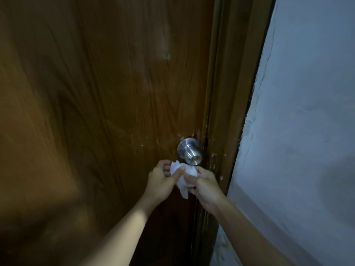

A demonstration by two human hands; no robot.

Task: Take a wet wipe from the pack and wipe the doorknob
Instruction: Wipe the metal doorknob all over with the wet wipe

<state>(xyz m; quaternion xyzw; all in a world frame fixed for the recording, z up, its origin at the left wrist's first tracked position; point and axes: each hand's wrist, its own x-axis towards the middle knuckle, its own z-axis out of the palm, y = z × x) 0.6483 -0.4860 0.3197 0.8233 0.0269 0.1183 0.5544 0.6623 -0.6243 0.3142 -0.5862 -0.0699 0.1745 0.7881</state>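
A brown wooden door (107, 96) with a dark, streaky grain fills most of the view in a dim room. Along its right edge runs a wooden door frame (228, 96) in the same brown, and beyond the frame stands a pale bluish-white wall (311, 116) with fine cracks and flaking paint near the frame. Pale chips and scuffs mark the wood around the lock and lower down the frame.

The doorknob (190, 153) is a round, brushed-metal one on a round plate, set close to the door's right edge, with a small brass-coloured keyhole in the middle of its face. No writing or brand can be read on it.

Just below the knob, both hands are closed on a crumpled white wet wipe (182, 176). The left hand (162, 179) grips its left side with the thumb laid across the front; the right hand (204, 184) pinches its right side, fingers curled around it. The top of the wipe lies right at the knob's lower edge; whether it touches cannot be told. A loose tail of the wipe hangs down between the wrists. Both forearms are bare and reach up from the bottom of the view.
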